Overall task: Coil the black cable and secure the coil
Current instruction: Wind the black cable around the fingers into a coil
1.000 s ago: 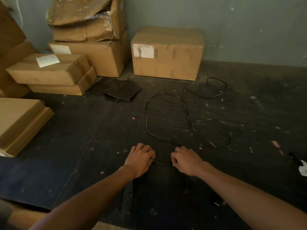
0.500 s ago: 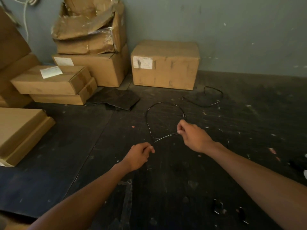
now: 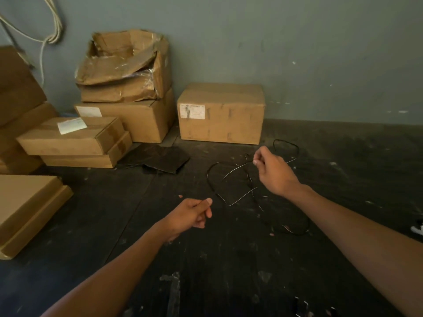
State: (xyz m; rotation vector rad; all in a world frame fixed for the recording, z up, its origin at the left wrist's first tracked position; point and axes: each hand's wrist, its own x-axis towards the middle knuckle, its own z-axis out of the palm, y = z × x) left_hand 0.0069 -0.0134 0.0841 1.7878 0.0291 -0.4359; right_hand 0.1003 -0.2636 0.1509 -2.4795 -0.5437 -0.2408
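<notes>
A thin black cable (image 3: 211, 185) lies in loose, tangled loops on the dark floor, reaching from near the brown box to a far loop (image 3: 297, 231) at the right. My right hand (image 3: 273, 173) is raised above the loops and pinches a strand between thumb and fingers. From that pinch a taut, glinting strand (image 3: 238, 170) slants down-left toward my left hand (image 3: 192, 215). My left hand hovers low with its thumb pressed on its curled forefinger, and the cable inside that pinch is barely visible against the floor.
A closed cardboard box (image 3: 220, 114) stands against the grey wall just behind the cable. Stacked boxes (image 3: 123, 94) and flat cartons (image 3: 73, 139) fill the left side. A dark sheet (image 3: 160, 159) lies beside them. Another flat carton (image 3: 27, 209) sits at the left edge.
My right hand has lifted up and away to the right with the pinched strand, drawing cable off the floor. My left hand has risen slightly. The camera has tilted upward.
</notes>
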